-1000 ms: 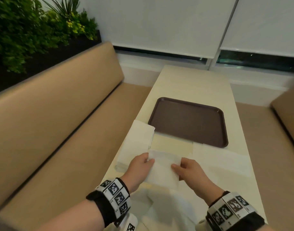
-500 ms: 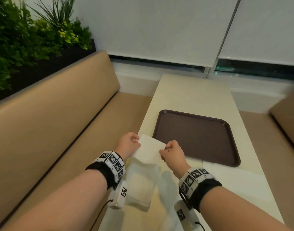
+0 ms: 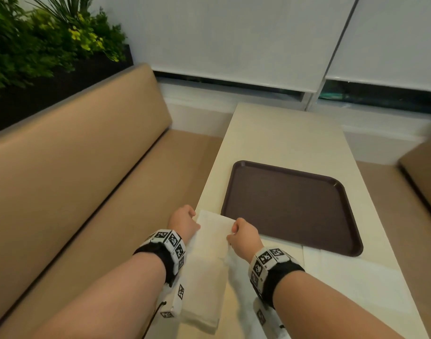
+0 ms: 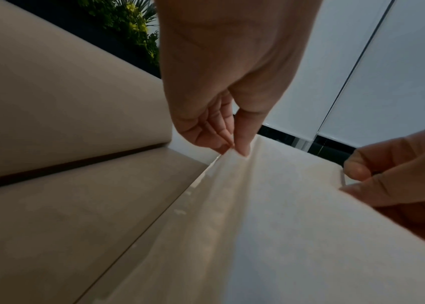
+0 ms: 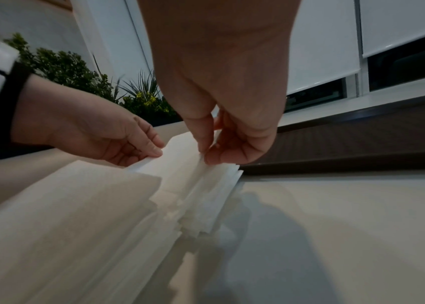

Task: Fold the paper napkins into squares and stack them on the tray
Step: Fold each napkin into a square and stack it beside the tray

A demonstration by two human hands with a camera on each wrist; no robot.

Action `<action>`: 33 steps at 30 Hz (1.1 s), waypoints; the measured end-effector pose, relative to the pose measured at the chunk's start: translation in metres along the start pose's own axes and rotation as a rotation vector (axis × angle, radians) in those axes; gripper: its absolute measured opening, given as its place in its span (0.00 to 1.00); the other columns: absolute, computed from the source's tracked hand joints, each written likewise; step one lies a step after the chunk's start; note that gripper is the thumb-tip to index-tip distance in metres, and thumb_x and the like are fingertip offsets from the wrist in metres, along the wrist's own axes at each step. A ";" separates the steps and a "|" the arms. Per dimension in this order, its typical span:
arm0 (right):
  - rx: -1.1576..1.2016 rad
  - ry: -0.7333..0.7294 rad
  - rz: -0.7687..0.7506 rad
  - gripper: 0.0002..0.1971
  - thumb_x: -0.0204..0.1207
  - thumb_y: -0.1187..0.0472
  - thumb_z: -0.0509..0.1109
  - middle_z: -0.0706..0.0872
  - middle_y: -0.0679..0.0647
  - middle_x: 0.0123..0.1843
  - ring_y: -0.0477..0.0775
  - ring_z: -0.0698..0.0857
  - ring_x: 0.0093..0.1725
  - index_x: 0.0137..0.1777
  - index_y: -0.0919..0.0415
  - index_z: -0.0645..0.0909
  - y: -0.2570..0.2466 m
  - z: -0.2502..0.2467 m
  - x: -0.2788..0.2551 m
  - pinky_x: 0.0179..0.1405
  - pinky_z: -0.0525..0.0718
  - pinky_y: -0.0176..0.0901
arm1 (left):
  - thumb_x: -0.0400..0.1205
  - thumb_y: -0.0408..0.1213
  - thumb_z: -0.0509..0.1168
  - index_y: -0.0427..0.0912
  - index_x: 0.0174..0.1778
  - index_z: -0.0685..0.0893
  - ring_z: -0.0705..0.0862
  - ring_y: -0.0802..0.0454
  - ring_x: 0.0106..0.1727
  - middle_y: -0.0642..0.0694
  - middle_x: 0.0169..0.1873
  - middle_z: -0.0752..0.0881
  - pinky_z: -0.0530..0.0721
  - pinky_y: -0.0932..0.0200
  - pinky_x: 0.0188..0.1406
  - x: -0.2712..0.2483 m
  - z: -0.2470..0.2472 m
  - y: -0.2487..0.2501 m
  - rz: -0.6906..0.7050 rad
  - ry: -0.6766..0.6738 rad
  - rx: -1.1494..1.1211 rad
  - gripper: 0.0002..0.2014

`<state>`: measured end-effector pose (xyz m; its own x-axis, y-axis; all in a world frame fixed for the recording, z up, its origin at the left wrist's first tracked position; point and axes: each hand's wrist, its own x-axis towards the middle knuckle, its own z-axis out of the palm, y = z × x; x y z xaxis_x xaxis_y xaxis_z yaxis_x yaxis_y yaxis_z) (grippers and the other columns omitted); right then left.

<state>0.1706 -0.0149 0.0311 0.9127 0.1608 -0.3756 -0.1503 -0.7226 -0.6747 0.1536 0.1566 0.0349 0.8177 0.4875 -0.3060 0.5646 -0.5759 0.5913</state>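
Note:
A white paper napkin [image 3: 213,230] lies at the table's left edge, just short of the near-left corner of the dark brown tray [image 3: 290,206]. My left hand [image 3: 195,217] pinches its far left corner between thumb and fingers [image 4: 241,148]. My right hand [image 3: 232,228] pinches the far right corner [image 5: 205,157]. The napkin [image 5: 177,164] rests on layered white paper beneath it. Nothing lies on the tray [image 5: 349,144]. The left hand [image 5: 151,153] also shows in the right wrist view, and the right hand [image 4: 357,181] in the left wrist view.
A longer strip of white napkin paper [image 3: 202,289] runs back toward me along the left table edge. Another flat white napkin [image 3: 356,277] lies in front of the tray on the right. A tan bench [image 3: 87,192] flanks the table on the left.
Both hands have moved away from me toward the tray, taking the napkin's edge with them. Since half a second ago they have barely shifted.

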 end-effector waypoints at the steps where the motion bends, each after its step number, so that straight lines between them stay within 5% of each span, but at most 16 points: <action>1: -0.025 -0.010 -0.001 0.11 0.75 0.67 0.66 0.80 0.53 0.41 0.52 0.78 0.36 0.38 0.55 0.66 0.001 -0.001 0.000 0.37 0.80 0.45 | 0.74 0.31 0.73 0.45 0.46 0.77 0.80 0.49 0.41 0.49 0.39 0.81 0.73 0.63 0.38 0.000 0.000 0.000 -0.007 -0.003 0.004 0.12; 7: -0.014 0.055 -0.014 0.08 0.76 0.63 0.66 0.80 0.52 0.39 0.50 0.77 0.35 0.39 0.55 0.69 0.015 -0.032 -0.007 0.28 0.72 0.37 | 0.73 0.36 0.76 0.45 0.47 0.76 0.80 0.49 0.46 0.49 0.44 0.81 0.77 0.60 0.44 -0.005 -0.010 0.002 -0.014 -0.023 0.027 0.14; 10: 0.040 0.091 0.003 0.03 0.75 0.63 0.67 0.87 0.57 0.43 0.55 0.84 0.43 0.42 0.59 0.75 0.031 -0.053 -0.018 0.34 0.78 0.39 | 0.72 0.36 0.77 0.44 0.48 0.77 0.80 0.48 0.48 0.48 0.45 0.81 0.77 0.58 0.46 -0.009 -0.018 0.003 -0.018 -0.031 0.008 0.16; 13: 0.123 0.098 0.010 0.03 0.75 0.64 0.68 0.87 0.54 0.37 0.53 0.84 0.39 0.41 0.60 0.78 0.049 -0.070 -0.037 0.41 0.82 0.45 | 0.72 0.38 0.77 0.45 0.50 0.77 0.80 0.48 0.48 0.49 0.47 0.81 0.77 0.57 0.44 -0.014 -0.027 0.005 0.004 -0.046 0.018 0.17; 17: 0.133 0.046 0.064 0.05 0.74 0.65 0.71 0.86 0.55 0.37 0.51 0.84 0.36 0.39 0.59 0.77 0.082 -0.087 -0.071 0.41 0.82 0.47 | 0.72 0.39 0.77 0.43 0.55 0.79 0.82 0.45 0.56 0.46 0.52 0.82 0.80 0.53 0.54 -0.023 -0.032 0.008 0.039 -0.042 0.072 0.18; 21: -0.303 -0.173 0.082 0.10 0.72 0.61 0.75 0.83 0.53 0.48 0.52 0.82 0.46 0.51 0.59 0.81 0.120 -0.100 -0.104 0.42 0.81 0.40 | 0.73 0.38 0.77 0.41 0.59 0.80 0.82 0.42 0.58 0.42 0.59 0.83 0.81 0.49 0.60 -0.038 -0.038 0.019 0.099 -0.026 0.047 0.20; 25: -0.706 -0.322 0.158 0.22 0.72 0.53 0.76 0.81 0.56 0.55 0.55 0.80 0.53 0.61 0.64 0.80 0.162 -0.102 -0.139 0.50 0.78 0.42 | 0.74 0.36 0.75 0.42 0.57 0.81 0.80 0.49 0.53 0.46 0.52 0.82 0.77 0.57 0.52 -0.083 -0.032 0.046 0.327 0.002 -0.016 0.17; 29: -0.635 -0.075 0.269 0.31 0.67 0.40 0.74 0.76 0.53 0.60 0.57 0.78 0.59 0.63 0.57 0.71 0.204 -0.094 -0.159 0.56 0.81 0.49 | 0.74 0.38 0.76 0.50 0.49 0.80 0.80 0.56 0.50 0.53 0.47 0.83 0.74 0.65 0.51 -0.152 0.017 0.055 0.516 -0.276 -0.020 0.12; 33: -0.589 0.071 0.330 0.34 0.70 0.38 0.71 0.72 0.54 0.66 0.58 0.73 0.65 0.70 0.57 0.67 0.222 -0.101 -0.153 0.60 0.80 0.52 | 0.73 0.43 0.76 0.52 0.48 0.81 0.81 0.58 0.47 0.54 0.46 0.84 0.78 0.70 0.46 -0.199 0.090 0.040 0.514 -0.642 0.086 0.12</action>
<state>0.0361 -0.2676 0.0031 0.8801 -0.1613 -0.4465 -0.2117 -0.9752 -0.0650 0.0240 -0.0228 0.0523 0.8666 -0.3051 -0.3949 0.0881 -0.6854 0.7228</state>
